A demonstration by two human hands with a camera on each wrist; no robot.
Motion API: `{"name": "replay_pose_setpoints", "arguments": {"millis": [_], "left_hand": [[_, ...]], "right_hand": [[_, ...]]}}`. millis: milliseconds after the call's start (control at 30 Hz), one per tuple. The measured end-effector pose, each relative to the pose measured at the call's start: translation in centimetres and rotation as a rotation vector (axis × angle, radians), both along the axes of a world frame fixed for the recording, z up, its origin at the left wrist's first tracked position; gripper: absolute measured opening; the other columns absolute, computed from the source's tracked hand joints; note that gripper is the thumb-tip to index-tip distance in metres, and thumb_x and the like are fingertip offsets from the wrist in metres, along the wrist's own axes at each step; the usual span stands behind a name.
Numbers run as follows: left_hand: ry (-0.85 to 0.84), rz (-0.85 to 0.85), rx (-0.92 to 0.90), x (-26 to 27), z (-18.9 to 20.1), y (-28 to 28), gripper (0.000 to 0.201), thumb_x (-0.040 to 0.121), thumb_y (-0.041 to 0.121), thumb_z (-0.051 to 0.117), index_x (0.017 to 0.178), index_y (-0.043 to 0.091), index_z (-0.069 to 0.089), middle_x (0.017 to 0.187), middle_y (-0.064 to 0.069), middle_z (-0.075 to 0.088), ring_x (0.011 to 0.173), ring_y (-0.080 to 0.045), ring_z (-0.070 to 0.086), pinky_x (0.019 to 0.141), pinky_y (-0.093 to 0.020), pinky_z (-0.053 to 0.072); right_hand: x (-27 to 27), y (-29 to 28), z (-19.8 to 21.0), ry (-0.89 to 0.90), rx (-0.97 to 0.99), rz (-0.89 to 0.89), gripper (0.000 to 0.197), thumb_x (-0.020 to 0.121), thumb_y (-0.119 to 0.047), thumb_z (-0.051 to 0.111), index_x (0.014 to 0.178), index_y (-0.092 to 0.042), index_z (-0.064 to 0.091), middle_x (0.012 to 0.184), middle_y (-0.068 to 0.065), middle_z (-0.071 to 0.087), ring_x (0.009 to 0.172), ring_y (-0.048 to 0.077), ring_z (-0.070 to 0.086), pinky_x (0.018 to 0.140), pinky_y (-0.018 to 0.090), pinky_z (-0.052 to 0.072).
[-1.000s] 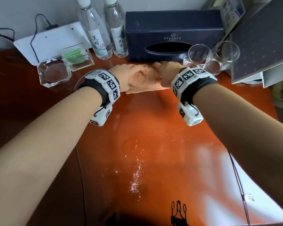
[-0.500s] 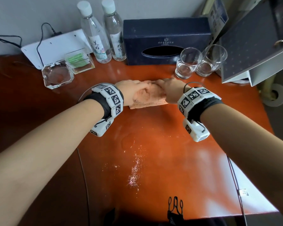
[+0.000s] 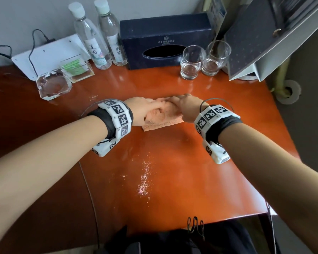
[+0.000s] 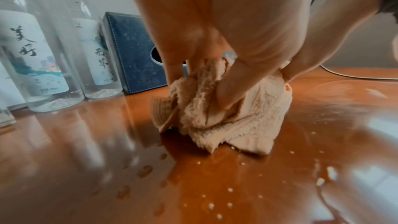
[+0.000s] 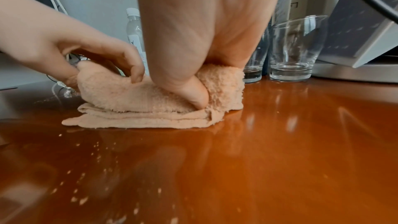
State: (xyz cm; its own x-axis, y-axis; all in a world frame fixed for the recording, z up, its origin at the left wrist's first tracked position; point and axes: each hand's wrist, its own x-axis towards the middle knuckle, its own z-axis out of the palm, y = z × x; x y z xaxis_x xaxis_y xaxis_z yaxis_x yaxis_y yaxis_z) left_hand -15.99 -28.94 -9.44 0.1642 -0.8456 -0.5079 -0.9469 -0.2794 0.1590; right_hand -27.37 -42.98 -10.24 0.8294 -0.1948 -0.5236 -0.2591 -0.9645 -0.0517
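Note:
A folded peach-coloured towel (image 3: 162,118) lies on the glossy orange-brown table (image 3: 173,162). My left hand (image 3: 145,109) grips its left part, thumb and fingers curled into the cloth (image 4: 226,108). My right hand (image 3: 184,105) grips its right end, the thumb pressed into the fold (image 5: 193,94). In the right wrist view the left hand (image 5: 64,48) curls over the towel (image 5: 133,105). White specks and water drops (image 3: 145,180) are scattered on the table nearer to me.
Along the back stand two water bottles (image 3: 99,39), a dark blue tissue box (image 3: 165,37), two glasses (image 3: 204,59), a glass ashtray (image 3: 52,87) and a clear box with green sticks (image 3: 75,68). A dark folder stand (image 3: 261,43) is at the right; the table's edge (image 3: 228,219) is near me.
Both hands have dragged the towel toward me over the table, away from the tissue box and glasses. Their grip on it is unchanged.

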Motion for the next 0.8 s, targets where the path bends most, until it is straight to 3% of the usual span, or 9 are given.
{"name": "replay_pose_setpoints", "arguments": {"millis": [133,267,500,633,800], "left_hand": [[0.024,-0.024,0.013,-1.3,0.1,0.3,0.064,0.077,0.0,0.053,0.132,0.032,0.04,0.122,0.002,0.056,0.105,-0.022,0.056,0.079,-0.033,0.047],[0.037,-0.049,0.022,-2.4,0.1,0.5,0.066,0.076,0.0,0.052,0.132,0.032,0.04,0.116,0.001,0.054,0.1,-0.023,0.057,0.08,-0.038,0.05],[-0.001,-0.123,0.037,-4.2,-0.4,0.6,0.066,0.08,0.007,0.055,0.138,0.032,0.034,0.127,-0.004,0.05,0.106,-0.025,0.055,0.081,-0.034,0.046],[0.021,-0.147,0.022,-5.3,-0.9,1.0,0.063,0.082,0.012,0.055,0.138,0.034,0.035,0.129,-0.002,0.047,0.112,-0.025,0.052,0.087,-0.036,0.047],[-0.073,-0.246,0.05,-4.9,-0.8,1.6,0.065,0.088,0.032,0.052,0.144,0.042,0.021,0.147,0.004,0.03,0.129,-0.02,0.039,0.088,-0.034,0.045]], "right_hand": [[-1.2,0.0,0.0,0.02,0.017,-0.004,0.079,0.086,-0.001,0.053,0.15,-0.026,0.015,0.153,0.002,0.026,0.136,0.025,0.031,0.106,0.034,0.036],[-2.5,0.1,0.4,0.031,-0.027,0.064,0.078,0.087,-0.001,0.052,0.151,-0.021,0.012,0.157,0.001,0.018,0.141,0.02,0.024,0.112,0.027,0.023],[-4.3,-0.2,0.4,0.053,-0.052,0.124,0.078,0.088,-0.002,0.052,0.151,-0.023,0.01,0.157,-0.001,0.017,0.142,0.019,0.022,0.111,0.027,0.025],[-5.8,-0.5,-0.5,0.068,-0.05,0.115,0.081,0.087,-0.002,0.049,0.15,-0.028,0.006,0.158,-0.003,0.012,0.144,0.023,0.018,0.113,0.035,0.031],[-7.4,0.3,-0.3,0.028,-0.239,0.24,0.084,0.09,-0.015,0.05,0.151,-0.02,-0.008,0.159,0.002,-0.003,0.147,0.022,0.004,0.117,0.043,0.017]]}}
